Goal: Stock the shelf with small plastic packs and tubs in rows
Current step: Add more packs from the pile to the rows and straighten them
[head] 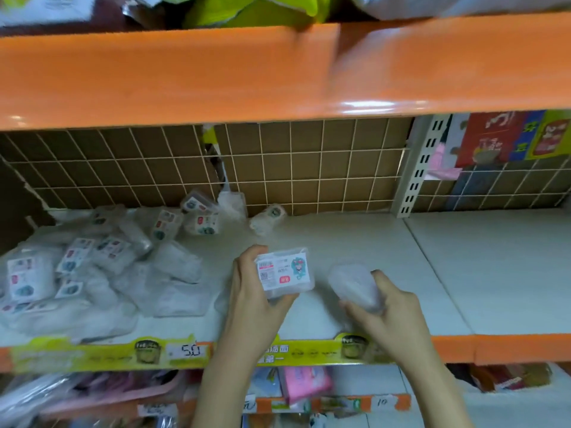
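White shelf [355,242], orange front edge, wire grid and brown backing behind. Orange beam [216,75] of the next level runs overhead. Right half of the shelf surface bare; a seam divides it from the neighbouring panel.

Heap of small plastic packs [92,267] covers the left part of the shelf: clear wrappers with white labels, lying loose and overlapping, no rows there. A few more packs sit further back by the grid, and one tub [267,219] lies on its side alone, near the back, apart from the heap.

Yellow-green price strip [123,355] along the shelf front, with a handwritten tag reading 5.0.

Left hand [256,301] reaches in over the front edge at centre. Thumb on the near-left side, fingers wrapped under and behind a labelled pack [285,274], closed snugly on it. Label faces the camera; the pack is tilted and held just above the shelf surface, cannot tell if its base touches.

Right hand [389,307], just beside the left. Fingers curled around a clear tub [355,287], unlabelled side up, thumb on its right end. Grip narrow, closed on the tub. The tub points up-left, near the labelled pack but apart from it.
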Available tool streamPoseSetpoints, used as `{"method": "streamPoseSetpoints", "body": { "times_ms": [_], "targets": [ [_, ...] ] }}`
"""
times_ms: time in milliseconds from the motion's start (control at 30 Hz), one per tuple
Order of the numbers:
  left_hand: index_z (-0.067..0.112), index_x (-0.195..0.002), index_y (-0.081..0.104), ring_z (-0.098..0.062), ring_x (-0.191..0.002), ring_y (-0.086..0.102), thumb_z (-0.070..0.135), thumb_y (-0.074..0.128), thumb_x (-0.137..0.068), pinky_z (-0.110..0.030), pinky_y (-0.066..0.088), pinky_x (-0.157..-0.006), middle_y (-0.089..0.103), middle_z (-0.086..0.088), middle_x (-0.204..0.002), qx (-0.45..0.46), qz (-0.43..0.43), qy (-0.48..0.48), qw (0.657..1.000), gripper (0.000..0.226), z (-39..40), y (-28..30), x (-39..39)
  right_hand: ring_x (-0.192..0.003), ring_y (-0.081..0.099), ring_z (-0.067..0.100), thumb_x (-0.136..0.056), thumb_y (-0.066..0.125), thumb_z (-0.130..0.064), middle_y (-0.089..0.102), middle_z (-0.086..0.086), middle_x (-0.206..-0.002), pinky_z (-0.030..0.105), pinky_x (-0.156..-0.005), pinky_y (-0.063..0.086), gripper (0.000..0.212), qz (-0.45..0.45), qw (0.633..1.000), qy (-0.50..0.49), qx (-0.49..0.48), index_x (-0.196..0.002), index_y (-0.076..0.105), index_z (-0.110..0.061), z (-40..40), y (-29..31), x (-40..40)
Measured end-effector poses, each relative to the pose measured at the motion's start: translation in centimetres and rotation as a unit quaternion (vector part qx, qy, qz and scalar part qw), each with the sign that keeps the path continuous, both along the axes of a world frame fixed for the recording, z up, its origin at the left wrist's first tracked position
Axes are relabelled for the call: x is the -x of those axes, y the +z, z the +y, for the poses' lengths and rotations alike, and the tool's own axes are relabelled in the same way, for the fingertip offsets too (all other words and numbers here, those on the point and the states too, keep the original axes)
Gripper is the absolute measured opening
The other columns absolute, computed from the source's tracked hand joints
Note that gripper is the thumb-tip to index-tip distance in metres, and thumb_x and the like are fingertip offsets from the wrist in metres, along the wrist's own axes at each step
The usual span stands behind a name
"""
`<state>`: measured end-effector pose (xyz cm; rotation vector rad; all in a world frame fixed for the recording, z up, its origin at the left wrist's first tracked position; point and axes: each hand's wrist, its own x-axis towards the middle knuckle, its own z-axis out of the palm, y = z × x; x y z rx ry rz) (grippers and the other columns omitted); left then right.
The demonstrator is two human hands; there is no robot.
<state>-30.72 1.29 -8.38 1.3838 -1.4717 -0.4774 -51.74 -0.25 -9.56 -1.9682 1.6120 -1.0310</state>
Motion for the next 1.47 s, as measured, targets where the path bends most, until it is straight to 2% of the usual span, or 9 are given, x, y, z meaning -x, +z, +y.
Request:
{"method": "streamPoseSetpoints", "body": {
  "times_ms": [167, 300, 500, 733, 867, 1033, 1200, 1367, 1467],
  "targets": [
    [0.022, -0.107, 0.042, 0.013, -0.093, 0.039, 0.017, 0.09, -0.054, 0.004, 0.027, -0.083, 0.036, 0.009, -0.109, 0.051, -0.085, 0.035, 0.994, 0.072, -0.1, 0.6, 0.5, -0.049, 0.055, 0.023, -0.075, 0.074, -0.032, 0.054, -0.001, -0.055, 0.034, -0.048, 0.044, 0.034, 0.011, 0.999, -0.018, -0.039, -0.077, 0.042, -0.023, -0.2, -0.3, 0.6],
    [0.006, -0.114, 0.055, -0.013, -0.099, 0.041, 0.027, 0.091, -0.052, -0.006, 0.025, -0.083, 0.053, -0.005, -0.108, 0.056, -0.169, 0.085, 0.98, 0.075, -1.0, 1.3, -0.1, -0.056, 0.051, 0.023, -0.08, 0.07, -0.025, 0.051, 0.002, -0.061, 0.03, -0.051, 0.039, 0.035, -0.004, 0.999, -0.029, -0.04, -0.078, 0.036, -0.02, -1.1, 0.5, 0.5],
    [0.01, -0.125, 0.054, -0.028, -0.103, 0.052, 0.037, 0.083, -0.06, -0.017, 0.03, -0.087, 0.057, -0.008, -0.113, 0.061, -0.175, 0.074, 0.98, 0.077, -2.7, 2.3, -0.8, -0.066, 0.052, 0.014, -0.087, 0.062, -0.014, 0.057, -0.007, -0.079, 0.019, -0.053, 0.034, 0.035, -0.032, 0.999, -0.005, -0.022, -0.116, 0.045, -0.022, -2.1, 0.7, -0.1],
    [0.022, -0.121, 0.046, -0.024, -0.1, 0.049, 0.053, 0.064, -0.064, -0.022, 0.032, -0.085, 0.057, -0.009, -0.109, 0.086, -0.168, 0.059, 0.98, 0.068, -3.6, 1.2, -0.8, -0.117, 0.032, 0.023, -0.09, 0.058, -0.029, 0.036, 0.009, -0.123, 0.022, -0.093, 0.022, 0.067, 0.008, 1.0, -0.002, -0.021, -0.146, 0.024, -0.015, -2.7, -0.5, -0.6],
    [0.02, -0.112, 0.044, -0.022, -0.098, 0.046, 0.055, 0.064, -0.06, -0.024, 0.032, -0.083, 0.056, -0.01, -0.107, 0.083, -0.167, 0.055, 0.981, 0.066, -4.0, 0.9, 1.3, -0.115, 0.021, 0.014, -0.082, 0.05, -0.042, 0.024, 0.005, -0.12, 0.021, -0.097, 0.017, 0.085, 0.04, 0.999, 0.015, -0.024, -0.15, 0.008, -0.013, -2.6, -0.6, 1.0],
    [0.01, -0.109, 0.055, -0.023, -0.093, 0.047, 0.055, 0.065, -0.059, -0.022, 0.031, -0.081, 0.058, -0.009, -0.101, 0.075, -0.188, 0.061, 0.978, 0.068, -4.5, 0.7, 6.4, -0.116, 0.026, 0.015, -0.076, 0.076, -0.027, 0.024, -0.002, -0.112, 0.013, -0.097, 0.016, 0.086, 0.01, 1.0, -0.006, -0.005, -0.145, 0.027, -0.01, -3.5, -0.1, 6.1],
    [0.009, -0.104, 0.058, -0.023, -0.091, 0.045, 0.047, 0.077, -0.054, -0.029, 0.033, -0.077, 0.059, -0.008, -0.097, 0.05, -0.2, 0.064, 0.976, 0.066, -4.6, 0.7, 14.1, -0.113, 0.027, 0.014, -0.072, 0.079, -0.024, 0.027, -0.003, -0.111, 0.012, -0.092, 0.019, 0.076, 0.013, 1.0, -0.017, -0.002, -0.136, 0.04, -0.014, -3.4, 0.0, 13.6],
    [0.007, -0.117, 0.056, -0.02, -0.104, 0.043, 0.026, 0.089, -0.057, -0.019, 0.031, -0.087, 0.054, -0.01, -0.116, 0.021, -0.185, 0.034, 0.982, 0.071, -4.8, 0.6, 21.9, -0.103, 0.02, 0.0, -0.081, 0.071, -0.019, 0.017, -0.006, -0.115, -0.004, -0.087, 0.014, 0.08, 0.021, 0.999, -0.032, -0.03, -0.146, 0.025, -0.014, -2.9, -0.5, 21.2],
    [0.013, -0.119, 0.058, -0.025, -0.108, 0.051, 0.032, 0.081, -0.065, -0.021, 0.037, -0.089, 0.049, -0.007, -0.122, 0.011, -0.164, 0.037, 0.986, 0.062, -4.1, 0.8, 24.6, -0.107, 0.034, 0.007, -0.083, 0.067, -0.014, 0.02, -0.008, -0.118, -0.008, -0.082, 0.021, 0.079, -0.002, 0.998, -0.032, -0.059, -0.148, 0.022, -0.017, -2.3, -0.6, 24.2]
  ]
}}
